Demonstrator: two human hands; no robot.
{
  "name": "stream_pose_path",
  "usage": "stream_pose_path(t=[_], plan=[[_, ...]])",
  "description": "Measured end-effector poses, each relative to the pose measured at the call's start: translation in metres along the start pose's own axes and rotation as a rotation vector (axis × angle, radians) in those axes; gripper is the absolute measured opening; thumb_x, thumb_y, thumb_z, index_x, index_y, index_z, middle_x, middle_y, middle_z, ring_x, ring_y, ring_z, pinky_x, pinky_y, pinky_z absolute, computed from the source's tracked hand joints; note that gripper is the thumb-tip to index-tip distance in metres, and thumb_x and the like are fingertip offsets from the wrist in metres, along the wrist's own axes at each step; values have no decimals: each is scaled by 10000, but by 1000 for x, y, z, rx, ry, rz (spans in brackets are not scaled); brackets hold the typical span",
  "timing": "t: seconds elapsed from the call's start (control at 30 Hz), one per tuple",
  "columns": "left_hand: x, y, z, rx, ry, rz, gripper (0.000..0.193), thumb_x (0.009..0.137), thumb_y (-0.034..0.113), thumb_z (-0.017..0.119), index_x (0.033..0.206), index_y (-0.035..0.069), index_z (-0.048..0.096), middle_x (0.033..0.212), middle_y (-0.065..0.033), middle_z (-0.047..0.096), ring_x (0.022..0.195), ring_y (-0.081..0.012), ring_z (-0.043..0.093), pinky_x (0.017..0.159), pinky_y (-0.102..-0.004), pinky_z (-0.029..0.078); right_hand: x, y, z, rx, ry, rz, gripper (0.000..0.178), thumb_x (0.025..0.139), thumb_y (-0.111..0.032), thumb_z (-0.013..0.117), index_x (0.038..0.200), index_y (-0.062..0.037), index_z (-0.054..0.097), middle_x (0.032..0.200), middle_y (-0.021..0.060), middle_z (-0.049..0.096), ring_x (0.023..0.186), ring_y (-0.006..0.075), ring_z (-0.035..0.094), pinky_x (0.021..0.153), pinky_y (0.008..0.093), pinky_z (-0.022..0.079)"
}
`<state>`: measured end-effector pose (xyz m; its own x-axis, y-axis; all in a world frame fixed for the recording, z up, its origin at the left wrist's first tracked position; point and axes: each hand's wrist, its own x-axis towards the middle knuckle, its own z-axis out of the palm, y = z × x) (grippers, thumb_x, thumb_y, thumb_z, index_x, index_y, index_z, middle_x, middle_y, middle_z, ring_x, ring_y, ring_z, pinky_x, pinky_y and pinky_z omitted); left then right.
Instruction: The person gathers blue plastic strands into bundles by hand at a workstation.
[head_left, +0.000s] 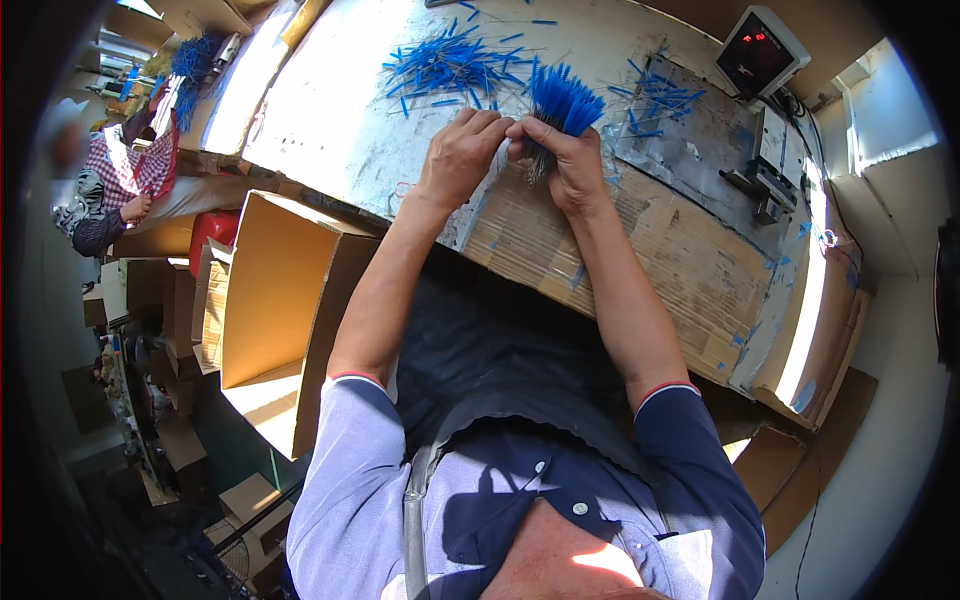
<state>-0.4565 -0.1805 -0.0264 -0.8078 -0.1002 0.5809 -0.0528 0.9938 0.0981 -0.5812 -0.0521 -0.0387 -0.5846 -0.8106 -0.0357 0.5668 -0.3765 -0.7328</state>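
Note:
A thick bundle of slim blue-tipped wire pieces [562, 100], much like small brushes, stands gripped in my right hand [572, 165]. Its blue ends point up and away, and the bare wire ends come out below my fingers. Close by on the left, my left hand [462, 158] is closed in a pinch, its fingertips by my right thumb. Whatever those fingertips hold is too small to make out. Beyond both hands lies a loose pile of the same blue-tipped pieces [445, 68] on the pale worktable [330, 110].
More blue pieces [665, 100] lie scattered at right on a dark board [690, 150]. Behind stands a digital display [762, 52], with a small metal device [770, 165] nearby. Flattened cardboard [640, 250] covers the near table edge. Left are an open carton [280, 300] and another person [120, 180].

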Motion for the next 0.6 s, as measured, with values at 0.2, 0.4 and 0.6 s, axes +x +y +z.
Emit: stream_pose_path(t=[0.2,0.4,0.6], plan=[[-20,-16,-8,120,48,-174,229,888,34,664,1105,88,710,901,-74,714,833,-278,669,721,-396,555,0,-6,2,10,44,-68,121,927,-79,716,994,20,699,882,146,754,712,220,733,650,334,599],[-11,7,-6,-226,82,-718,141,970,151,667,1082,68,687,836,-114,747,771,-296,735,686,-400,555,2,8,1,-53,114,-81,147,909,-70,743,1022,21,717,890,130,757,708,198,721,647,302,580],[8,50,13,-460,106,-666,156,979,147,671,1097,45,679,816,-102,762,738,-181,748,680,-324,564,7,19,-11,-146,88,-51,153,881,-42,771,1025,6,749,916,87,760,819,172,719,732,296,566]])
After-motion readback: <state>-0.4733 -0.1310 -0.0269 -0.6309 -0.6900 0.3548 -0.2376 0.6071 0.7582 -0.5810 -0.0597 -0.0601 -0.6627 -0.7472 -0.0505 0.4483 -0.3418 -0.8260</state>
